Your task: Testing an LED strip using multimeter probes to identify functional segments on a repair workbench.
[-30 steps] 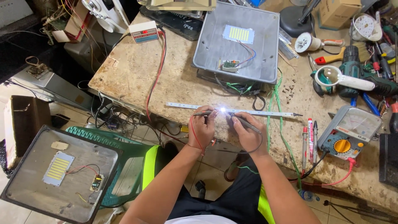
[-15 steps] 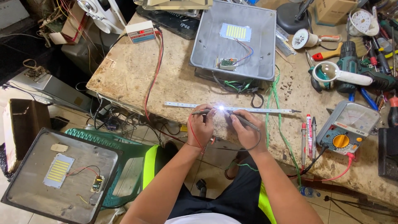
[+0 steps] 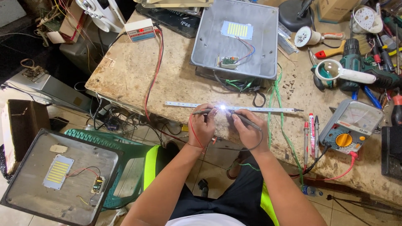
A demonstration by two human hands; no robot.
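Observation:
A long thin white LED strip (image 3: pixel 268 109) lies along the near edge of the worn workbench (image 3: pixel 176 79). One LED glows bright white at about its middle. My left hand (image 3: pixel 202 125) grips a red-wired test probe, its tip touching the strip just left of the glow. My right hand (image 3: pixel 248 129) grips a black-wired test probe that touches the strip just right of the glow. The two hands sit close together at the bench edge.
A grey metal floodlight housing (image 3: pixel 209 46) with an LED panel sits behind the strip. An analog multimeter (image 3: pixel 349 127), spare probes (image 3: pixel 310 129), a magnifier (image 3: pixel 335 71), a drill and hand tools lie right. A small power supply (image 3: pixel 140 30) stands left. Another housing (image 3: pixel 33 167) lies on the floor.
Both hands stay on the strip with the LED lit; they have shifted slightly. The view has drifted a little.

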